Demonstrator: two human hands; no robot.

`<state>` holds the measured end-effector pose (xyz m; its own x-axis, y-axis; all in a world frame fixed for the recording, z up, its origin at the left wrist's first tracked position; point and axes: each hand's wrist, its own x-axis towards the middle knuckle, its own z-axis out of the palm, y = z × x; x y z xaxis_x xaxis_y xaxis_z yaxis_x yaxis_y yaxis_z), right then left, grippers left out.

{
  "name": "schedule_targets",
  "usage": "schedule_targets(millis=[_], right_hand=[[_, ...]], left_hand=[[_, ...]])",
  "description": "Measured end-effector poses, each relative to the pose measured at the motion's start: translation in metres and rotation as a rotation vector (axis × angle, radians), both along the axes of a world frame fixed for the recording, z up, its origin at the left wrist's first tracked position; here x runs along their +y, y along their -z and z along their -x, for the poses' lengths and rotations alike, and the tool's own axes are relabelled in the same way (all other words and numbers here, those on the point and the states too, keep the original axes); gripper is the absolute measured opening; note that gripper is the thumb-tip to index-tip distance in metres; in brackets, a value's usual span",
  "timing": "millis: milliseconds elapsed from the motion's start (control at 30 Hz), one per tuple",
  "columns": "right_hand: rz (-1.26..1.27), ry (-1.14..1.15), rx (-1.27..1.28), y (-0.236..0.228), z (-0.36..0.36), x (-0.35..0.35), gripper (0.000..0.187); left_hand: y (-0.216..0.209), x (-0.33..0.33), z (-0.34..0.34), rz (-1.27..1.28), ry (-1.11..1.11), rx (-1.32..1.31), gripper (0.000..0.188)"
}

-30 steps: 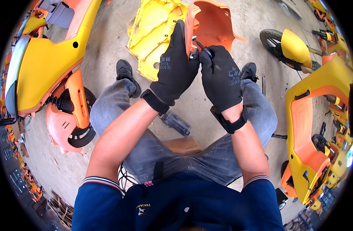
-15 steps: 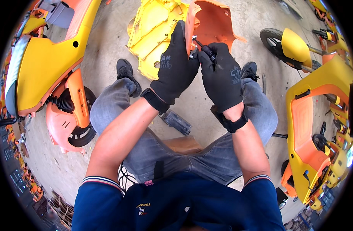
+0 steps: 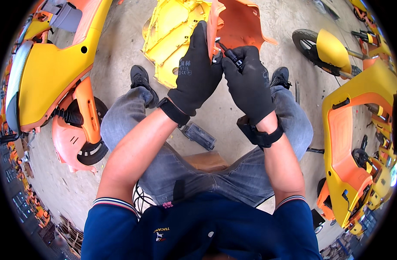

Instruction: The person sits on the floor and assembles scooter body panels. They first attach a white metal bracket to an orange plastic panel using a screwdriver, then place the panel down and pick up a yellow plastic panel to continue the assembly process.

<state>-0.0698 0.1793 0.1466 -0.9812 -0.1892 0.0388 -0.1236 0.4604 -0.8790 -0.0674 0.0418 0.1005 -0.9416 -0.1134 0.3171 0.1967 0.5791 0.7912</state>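
Observation:
In black work gloves, both hands meet at the left edge of an orange plastic shell (image 3: pixel 239 26) with a hollow inside. My left hand (image 3: pixel 198 76) is closed on that edge, its fingers pointing up along the outside. My right hand (image 3: pixel 249 82) grips a small black cylindrical tool (image 3: pixel 238 60) with a thin shaft, whose tip reaches a small light metal piece (image 3: pixel 217 40) on the shell's inner edge. The exact kind of tool cannot be made out. Touching the shell on its left is a yellow plastic panel (image 3: pixel 166 47) with ribs and holes.
A yellow and orange scooter body (image 3: pixel 55 73) stands at the left, an orange and yellow frame (image 3: pixel 332 130) at the right. Beyond it is a wheel with a yellow mudguard (image 3: pixel 332 52). Between my legs lie a dark grey box-like part (image 3: pixel 198 136) and brown cardboard (image 3: pixel 206 161).
My right hand and the black tool have turned slightly, with the wrist a little further right. My left hand and the orange shell have shifted slightly upward.

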Motion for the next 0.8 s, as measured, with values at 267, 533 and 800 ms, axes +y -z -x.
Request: schedule_targets(millis=[267,533,800], right_hand=[[-0.229,-0.078,0.285,0.01,0.003,0.004,0.016],[0.203,0.009,-0.383,0.002,0.008,0.002,0.026],[-0.198,-0.028,0.396,0.009,0.0,0.002,0.02]], left_hand=[[0.001,0.0,-0.001,0.061,0.018,0.006,0.071],[0.002,-0.002,0.0,0.019,0.027,-0.005,0.076],[0.003,-0.001,0.0,0.052,0.045,0.055,0.077]])
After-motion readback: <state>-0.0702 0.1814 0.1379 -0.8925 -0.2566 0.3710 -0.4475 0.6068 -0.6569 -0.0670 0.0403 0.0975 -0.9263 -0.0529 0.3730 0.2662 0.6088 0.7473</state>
